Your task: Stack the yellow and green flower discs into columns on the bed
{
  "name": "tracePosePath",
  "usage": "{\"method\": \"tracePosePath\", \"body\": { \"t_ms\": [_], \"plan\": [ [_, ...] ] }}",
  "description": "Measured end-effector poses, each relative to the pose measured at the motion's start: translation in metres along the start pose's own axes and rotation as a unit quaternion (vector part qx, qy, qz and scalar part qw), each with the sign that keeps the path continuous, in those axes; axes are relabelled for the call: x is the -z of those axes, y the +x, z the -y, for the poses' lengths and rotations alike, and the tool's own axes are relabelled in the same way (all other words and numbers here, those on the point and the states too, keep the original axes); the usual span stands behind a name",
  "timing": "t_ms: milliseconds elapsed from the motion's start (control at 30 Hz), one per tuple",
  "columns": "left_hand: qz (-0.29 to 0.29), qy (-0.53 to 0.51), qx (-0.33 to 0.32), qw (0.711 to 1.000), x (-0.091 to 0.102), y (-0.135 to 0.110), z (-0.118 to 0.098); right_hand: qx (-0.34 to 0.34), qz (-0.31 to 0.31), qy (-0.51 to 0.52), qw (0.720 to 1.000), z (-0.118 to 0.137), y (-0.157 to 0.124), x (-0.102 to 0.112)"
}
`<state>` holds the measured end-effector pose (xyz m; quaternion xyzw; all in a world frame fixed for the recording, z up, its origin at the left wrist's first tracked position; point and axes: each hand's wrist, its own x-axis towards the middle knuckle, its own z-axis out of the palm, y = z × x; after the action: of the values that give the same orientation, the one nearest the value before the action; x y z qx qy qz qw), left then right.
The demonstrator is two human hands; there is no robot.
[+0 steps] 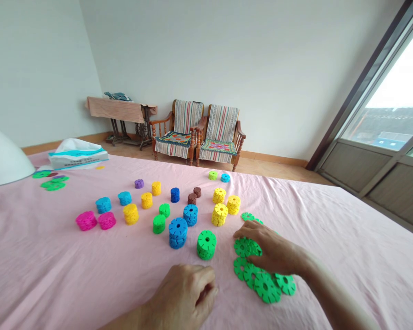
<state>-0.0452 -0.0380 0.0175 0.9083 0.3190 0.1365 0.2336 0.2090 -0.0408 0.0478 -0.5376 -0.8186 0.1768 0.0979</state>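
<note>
The right hand (pixel 275 251), thumb and fingers apart, spans loose green slotted discs (pixel 261 293) between the green disc stack (pixel 206 251) and the pink cloth's (pixel 344 229) right edge. The left hand (pixel 184 293) curls nearby, its contents unclear. Gathering discs seems the step in hand; the next move likely calls for pinching them together.

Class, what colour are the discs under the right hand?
The discs are green, best seen in the head view.
</note>
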Motion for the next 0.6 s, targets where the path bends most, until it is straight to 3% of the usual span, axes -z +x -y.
{"method": "tracePosePath", "body": {
  "t_ms": [367,600],
  "plan": [
    [0.002,0.001,-0.001,1.000,-0.001,0.000,0.001,-0.001,-0.018,-0.017,1.000,0.000,0.003,-0.004],
    [0.002,-0.007,-0.001,1.000,-0.001,-0.001,0.001,0.013,-0.158,0.071,0.985,0.025,0.015,-0.010]
  ]
}}
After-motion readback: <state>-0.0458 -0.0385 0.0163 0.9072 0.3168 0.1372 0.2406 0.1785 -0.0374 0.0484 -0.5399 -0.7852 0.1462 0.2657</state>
